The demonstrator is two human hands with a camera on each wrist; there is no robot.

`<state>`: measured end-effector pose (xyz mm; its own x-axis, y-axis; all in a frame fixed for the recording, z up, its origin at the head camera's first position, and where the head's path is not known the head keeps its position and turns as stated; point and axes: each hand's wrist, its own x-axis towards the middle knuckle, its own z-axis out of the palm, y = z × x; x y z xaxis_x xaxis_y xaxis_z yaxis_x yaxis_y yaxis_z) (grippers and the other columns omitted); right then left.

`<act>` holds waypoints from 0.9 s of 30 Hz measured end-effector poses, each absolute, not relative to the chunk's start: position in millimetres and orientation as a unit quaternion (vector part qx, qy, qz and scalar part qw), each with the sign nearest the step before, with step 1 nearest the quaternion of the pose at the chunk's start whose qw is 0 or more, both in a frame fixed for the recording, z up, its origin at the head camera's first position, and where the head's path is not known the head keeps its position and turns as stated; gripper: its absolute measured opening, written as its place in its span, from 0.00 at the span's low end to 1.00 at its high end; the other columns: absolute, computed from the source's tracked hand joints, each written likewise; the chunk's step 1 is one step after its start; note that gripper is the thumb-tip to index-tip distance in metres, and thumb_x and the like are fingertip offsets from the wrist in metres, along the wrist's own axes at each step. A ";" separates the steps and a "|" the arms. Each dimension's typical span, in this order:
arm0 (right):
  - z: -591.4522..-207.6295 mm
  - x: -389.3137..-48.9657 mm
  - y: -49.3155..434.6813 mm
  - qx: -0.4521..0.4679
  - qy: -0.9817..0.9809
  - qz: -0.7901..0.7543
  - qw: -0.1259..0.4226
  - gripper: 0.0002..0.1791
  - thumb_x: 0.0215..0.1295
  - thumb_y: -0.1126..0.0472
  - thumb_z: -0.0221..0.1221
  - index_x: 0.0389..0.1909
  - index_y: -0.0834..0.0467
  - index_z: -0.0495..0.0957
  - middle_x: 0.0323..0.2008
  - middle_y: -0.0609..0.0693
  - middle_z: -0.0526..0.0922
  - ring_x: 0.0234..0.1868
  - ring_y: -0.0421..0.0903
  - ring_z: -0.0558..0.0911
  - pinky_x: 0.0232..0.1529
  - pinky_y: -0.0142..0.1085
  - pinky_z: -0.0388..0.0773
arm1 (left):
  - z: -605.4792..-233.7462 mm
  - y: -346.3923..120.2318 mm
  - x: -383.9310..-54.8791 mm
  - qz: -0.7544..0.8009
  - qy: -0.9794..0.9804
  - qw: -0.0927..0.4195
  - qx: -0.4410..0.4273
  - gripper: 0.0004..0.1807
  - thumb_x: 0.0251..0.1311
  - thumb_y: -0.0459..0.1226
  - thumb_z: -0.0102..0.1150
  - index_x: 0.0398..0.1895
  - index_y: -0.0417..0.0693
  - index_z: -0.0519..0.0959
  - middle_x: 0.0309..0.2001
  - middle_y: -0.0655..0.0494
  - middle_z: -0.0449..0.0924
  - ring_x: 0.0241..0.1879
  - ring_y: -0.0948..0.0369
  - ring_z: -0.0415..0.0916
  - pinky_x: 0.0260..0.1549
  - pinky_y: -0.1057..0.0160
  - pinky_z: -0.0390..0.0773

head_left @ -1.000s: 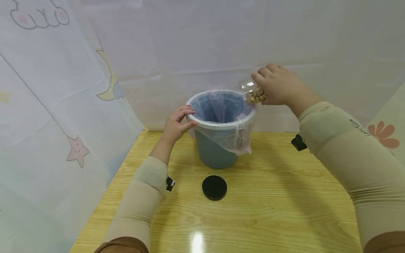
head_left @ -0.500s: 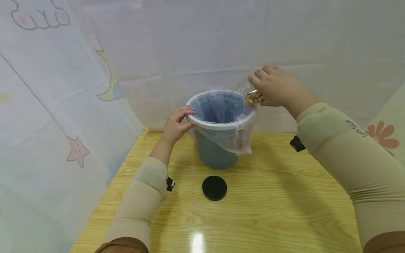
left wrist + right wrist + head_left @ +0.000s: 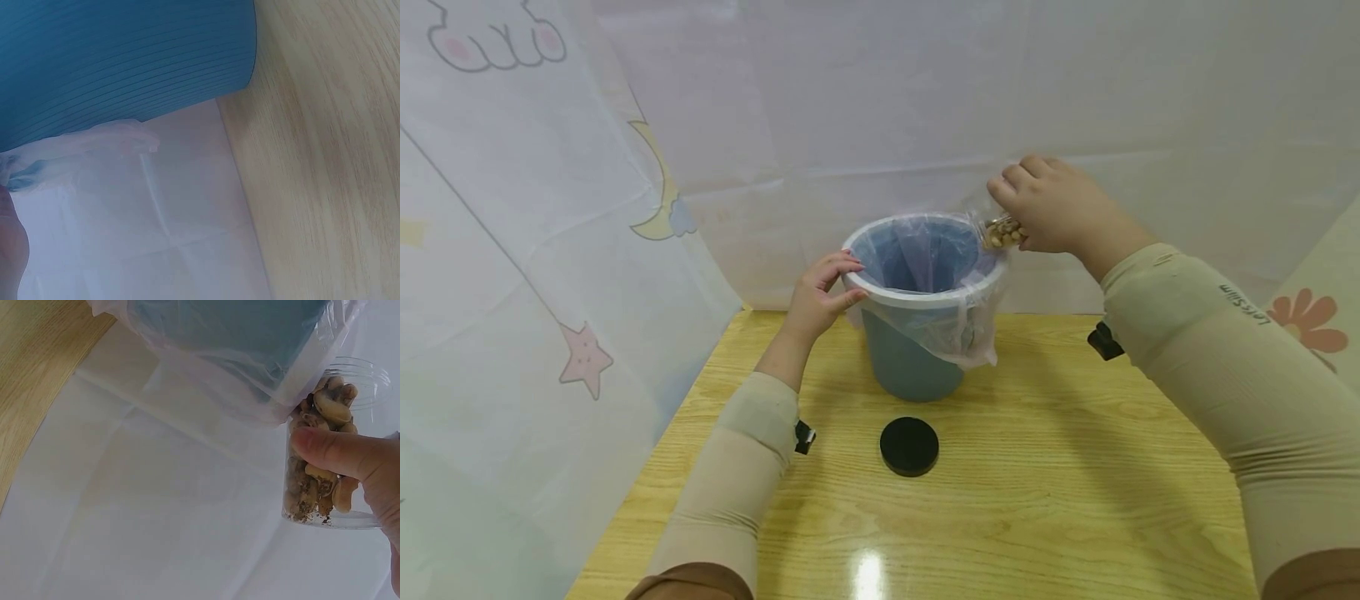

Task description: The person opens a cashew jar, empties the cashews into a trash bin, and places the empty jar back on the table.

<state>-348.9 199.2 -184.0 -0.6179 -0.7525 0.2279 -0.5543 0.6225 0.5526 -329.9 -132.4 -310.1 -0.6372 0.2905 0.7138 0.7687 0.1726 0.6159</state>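
Note:
A blue-grey trash can [image 3: 913,354] with a white rim stands on the table, lined with a thin translucent pink bag [image 3: 973,329] folded over its edge. My left hand [image 3: 820,296] holds the can's left rim, fingers over the edge and thumb at the front. At the right rim, my right hand [image 3: 1056,204] grips a clear jar [image 3: 365,520], tilted with its uncovered mouth towards the can. Tan, curved, nut-like pieces [image 3: 331,409] with dark crumbs lie inside the jar. The right thumb [image 3: 331,450] presses across its side.
A round black lid [image 3: 909,447] lies on the wooden table [image 3: 1037,500] in front of the can. White printed sheeting [image 3: 880,108] hangs close behind the can and along the left side.
My right hand has shifted slightly left with the jar, tipping it a little more towards the can, then stays nearly still. My left hand keeps its place on the rim.

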 end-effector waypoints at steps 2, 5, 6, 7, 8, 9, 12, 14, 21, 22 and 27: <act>-183.9 -348.4 198.8 0.375 -0.871 -0.222 0.226 0.48 0.37 0.54 0.74 0.56 0.69 0.59 0.52 0.69 0.66 0.55 0.67 0.63 0.57 0.57 0.60 | -310.3 -132.5 -330.3 -0.531 -0.733 0.225 -0.361 0.21 0.47 0.33 0.65 0.42 0.25 0.75 0.51 0.30 0.69 0.60 0.40 0.60 0.58 0.66 0.63; -183.8 -348.8 198.1 0.375 -0.869 -0.228 0.228 0.48 0.37 0.54 0.74 0.57 0.69 0.59 0.52 0.69 0.66 0.55 0.67 0.63 0.57 0.57 0.60 | -310.9 -132.8 -330.9 -0.533 -0.731 0.225 -0.362 0.21 0.47 0.33 0.65 0.42 0.25 0.75 0.50 0.30 0.69 0.60 0.40 0.60 0.58 0.66 0.63; -184.0 -348.8 198.0 0.375 -0.869 -0.230 0.227 0.49 0.37 0.54 0.74 0.57 0.69 0.59 0.52 0.69 0.66 0.55 0.67 0.63 0.57 0.57 0.60 | -311.1 -132.8 -331.3 -0.536 -0.729 0.224 -0.363 0.21 0.47 0.33 0.65 0.42 0.25 0.75 0.50 0.30 0.69 0.60 0.40 0.60 0.59 0.65 0.63; -183.9 -348.8 197.7 0.375 -0.868 -0.231 0.227 0.49 0.37 0.54 0.74 0.57 0.69 0.59 0.52 0.70 0.66 0.55 0.67 0.63 0.57 0.57 0.60 | -311.3 -132.8 -331.5 -0.537 -0.728 0.223 -0.363 0.21 0.47 0.33 0.65 0.42 0.25 0.75 0.50 0.30 0.69 0.60 0.40 0.60 0.59 0.65 0.63; -184.1 -349.1 197.8 0.375 -0.868 -0.233 0.227 0.49 0.37 0.54 0.74 0.57 0.69 0.59 0.52 0.70 0.65 0.55 0.67 0.63 0.57 0.57 0.60 | -311.4 -132.8 -331.7 -0.538 -0.728 0.223 -0.363 0.21 0.47 0.32 0.65 0.42 0.25 0.75 0.50 0.29 0.69 0.60 0.40 0.60 0.59 0.65 0.63; -184.3 -349.3 197.8 0.375 -0.868 -0.234 0.227 0.49 0.37 0.54 0.74 0.57 0.69 0.59 0.52 0.70 0.65 0.55 0.67 0.63 0.57 0.57 0.60 | -311.4 -133.0 -331.9 -0.539 -0.727 0.222 -0.363 0.21 0.47 0.32 0.66 0.42 0.25 0.75 0.50 0.29 0.69 0.60 0.40 0.60 0.59 0.65 0.63; -184.6 -349.2 198.2 0.376 -0.867 -0.233 0.230 0.48 0.36 0.55 0.74 0.56 0.69 0.59 0.52 0.70 0.66 0.55 0.67 0.63 0.57 0.57 0.60 | -311.3 -133.3 -332.3 -0.539 -0.728 0.222 -0.361 0.21 0.47 0.32 0.66 0.42 0.25 0.75 0.50 0.30 0.69 0.60 0.40 0.60 0.59 0.64 0.63; -184.7 -349.1 198.5 0.378 -0.866 -0.233 0.232 0.48 0.36 0.55 0.75 0.56 0.69 0.59 0.52 0.69 0.66 0.55 0.67 0.63 0.57 0.57 0.61 | -311.0 -133.1 -331.7 -0.537 -0.729 0.223 -0.361 0.20 0.47 0.32 0.66 0.42 0.25 0.75 0.50 0.30 0.69 0.60 0.40 0.60 0.59 0.64 0.63; -184.4 -349.2 198.8 0.382 -0.864 -0.230 0.236 0.48 0.36 0.56 0.75 0.56 0.68 0.59 0.52 0.69 0.66 0.55 0.66 0.63 0.56 0.57 0.61 | -309.9 -132.5 -330.6 -0.533 -0.732 0.223 -0.361 0.20 0.47 0.30 0.65 0.42 0.24 0.75 0.50 0.29 0.69 0.60 0.40 0.60 0.59 0.65 0.63; -184.4 -349.3 198.9 0.382 -0.863 -0.230 0.238 0.48 0.36 0.57 0.75 0.56 0.68 0.59 0.52 0.69 0.66 0.55 0.66 0.63 0.56 0.57 0.61 | -310.0 -132.6 -330.8 -0.531 -0.732 0.224 -0.362 0.20 0.47 0.31 0.65 0.42 0.24 0.75 0.50 0.29 0.69 0.60 0.40 0.60 0.59 0.65 0.63; -184.1 -348.8 198.6 0.386 -0.860 -0.227 0.244 0.47 0.36 0.57 0.75 0.56 0.68 0.59 0.52 0.69 0.66 0.55 0.66 0.63 0.56 0.57 0.61 | -311.0 -133.2 -331.7 -0.528 -0.732 0.228 -0.365 0.20 0.47 0.31 0.65 0.42 0.24 0.75 0.50 0.30 0.69 0.60 0.40 0.60 0.59 0.66 0.63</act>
<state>-348.8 198.6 -184.1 -0.5831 -0.7746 0.2448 -0.5530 0.5992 0.5789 -331.7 -133.2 -311.0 -0.6297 0.2930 0.7195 0.7752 0.1765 0.6066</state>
